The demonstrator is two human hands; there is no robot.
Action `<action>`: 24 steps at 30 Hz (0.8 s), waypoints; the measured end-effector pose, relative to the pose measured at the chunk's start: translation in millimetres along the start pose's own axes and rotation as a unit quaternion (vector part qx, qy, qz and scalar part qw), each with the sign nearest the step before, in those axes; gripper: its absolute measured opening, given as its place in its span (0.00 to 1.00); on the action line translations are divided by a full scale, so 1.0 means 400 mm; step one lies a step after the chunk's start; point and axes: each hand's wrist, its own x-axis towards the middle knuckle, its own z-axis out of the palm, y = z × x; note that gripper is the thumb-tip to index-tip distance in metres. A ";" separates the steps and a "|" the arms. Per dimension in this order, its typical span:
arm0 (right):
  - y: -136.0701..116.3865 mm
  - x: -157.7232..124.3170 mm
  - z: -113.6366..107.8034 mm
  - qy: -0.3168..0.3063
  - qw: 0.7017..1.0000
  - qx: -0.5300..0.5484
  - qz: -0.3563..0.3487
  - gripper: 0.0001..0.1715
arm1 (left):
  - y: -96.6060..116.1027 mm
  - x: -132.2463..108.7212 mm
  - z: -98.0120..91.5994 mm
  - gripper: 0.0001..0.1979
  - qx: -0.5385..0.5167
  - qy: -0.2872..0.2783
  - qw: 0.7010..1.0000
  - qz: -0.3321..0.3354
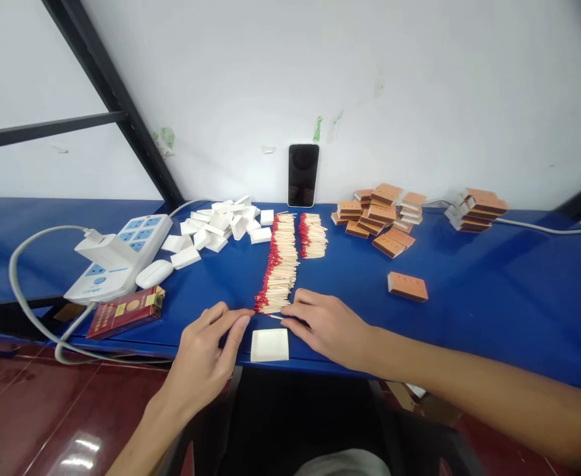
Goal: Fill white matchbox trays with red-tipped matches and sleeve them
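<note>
A long column of red-headed matches (281, 264) runs down the table, heads to the left. My left hand (208, 354) is at the column's near left corner, thumb and forefinger drawn together by the red heads; whatever lies between them is too small to make out. Across from it, my right hand (327, 327) has its thumb and forefinger at the plain ends, closed on a single match (274, 317) lying just in front of the column. Below both hands sits a white matchbox tray (269, 345), its inside bare. A shorter row of matches (313, 237) lies beyond, to the right.
White matchbox trays (218, 225) are heaped at back left. Orange matchbox sleeves (382, 213) are piled at back right, with one sleeve (408, 286) apart. A phone (303, 175) leans on the wall. A power strip (121, 254), white mouse (154, 273) and red packet (126, 312) lie left.
</note>
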 end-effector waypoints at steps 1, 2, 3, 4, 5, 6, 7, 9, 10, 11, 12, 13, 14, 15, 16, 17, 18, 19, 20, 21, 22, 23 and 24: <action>0.000 0.000 -0.002 -0.004 1.000 0.010 0.009 0.12 | -0.001 -0.004 0.001 0.14 -0.007 0.013 1.000 0.001; 0.000 0.000 -0.005 -0.006 0.999 0.024 0.020 0.11 | -0.001 -0.008 0.002 0.13 -0.014 0.024 1.000 0.003; 0.000 -0.001 -0.008 -0.007 0.999 0.040 0.031 0.10 | -0.003 -0.011 0.002 0.13 -0.021 0.033 0.999 0.006; 0.000 -0.002 -0.011 -0.008 0.998 0.054 0.042 0.10 | -0.004 -0.014 0.001 0.13 -0.028 0.045 0.999 0.006; -0.001 -0.005 -0.015 -0.010 0.997 0.063 0.051 0.09 | -0.007 -0.015 0.000 0.12 -0.032 0.055 0.998 0.004; -0.002 -0.007 -0.018 -0.012 0.996 0.065 0.058 0.08 | -0.011 -0.015 -0.003 0.12 -0.033 0.062 0.998 0.001; -0.002 -0.010 -0.022 -0.014 0.996 0.060 0.062 0.08 | -0.015 -0.013 -0.007 0.13 -0.032 0.060 0.998 -0.003; -0.003 -0.013 -0.026 -0.014 0.997 0.037 0.066 0.09 | -0.027 -0.007 -0.019 0.13 -0.030 0.025 0.999 -0.004; -0.003 -0.014 -0.027 -0.012 0.998 0.024 0.065 0.10 | -0.033 -0.003 -0.026 0.14 -0.034 -0.004 0.999 0.002; -0.003 -0.013 -0.027 -0.009 0.998 0.014 0.062 0.11 | -0.040 0.000 -0.034 0.14 -0.042 -0.033 0.998 0.016; -0.001 -0.013 -0.027 -0.008 0.998 0.009 0.056 0.11 | -0.047 0.003 -0.041 0.15 -0.054 -0.061 0.996 0.034; 0.000 -0.012 -0.025 -0.008 0.999 0.008 0.048 0.11 | -0.054 0.006 -0.048 0.15 -0.064 -0.086 0.993 0.055; 0.002 -0.011 -0.024 -0.010 0.999 0.009 0.038 0.11 | -0.061 0.007 -0.055 0.15 -0.070 -0.104 0.989 0.075; 0.004 -0.010 -0.022 -0.011 0.999 0.012 0.028 0.11 | -0.068 0.009 -0.060 0.14 -0.070 -0.115 0.986 0.094; 0.006 -0.010 -0.020 -0.011 1.000 0.016 0.020 0.11 | -0.075 0.010 -0.064 0.12 -0.065 -0.118 0.985 0.108; 0.008 -0.011 -0.019 -0.008 1.000 0.020 0.016 0.11 | -0.081 0.011 -0.066 0.11 -0.059 -0.114 0.985 0.119; 0.010 -0.011 -0.018 -0.002 1.000 0.022 0.015 0.12 | -0.086 0.011 -0.066 0.10 -0.055 -0.106 0.984 0.131; 0.012 -0.012 -0.017 0.007 1.000 0.024 0.017 0.12 | -0.091 0.012 -0.065 0.10 -0.056 -0.098 0.983 0.143; 0.015 -0.012 -0.017 0.016 0.999 0.024 0.022 0.12 | -0.094 0.012 -0.061 0.10 -0.062 -0.091 0.981 0.158; 0.017 -0.013 -0.016 0.023 0.999 0.022 0.030 0.11 | -0.095 0.011 -0.056 0.11 -0.071 -0.084 0.978 0.175; 0.019 -0.012 -0.017 0.028 0.999 0.021 0.038 0.11 | -0.094 0.010 -0.050 0.12 -0.081 -0.073 0.975 0.194; 0.020 -0.011 -0.017 0.030 0.998 0.020 0.049 0.10 | -0.091 0.008 -0.043 0.13 -0.088 -0.054 0.972 0.209; 0.021 -0.010 -0.017 0.029 0.998 0.022 0.060 0.10 | -0.086 0.005 -0.037 0.13 -0.091 -0.028 0.971 0.219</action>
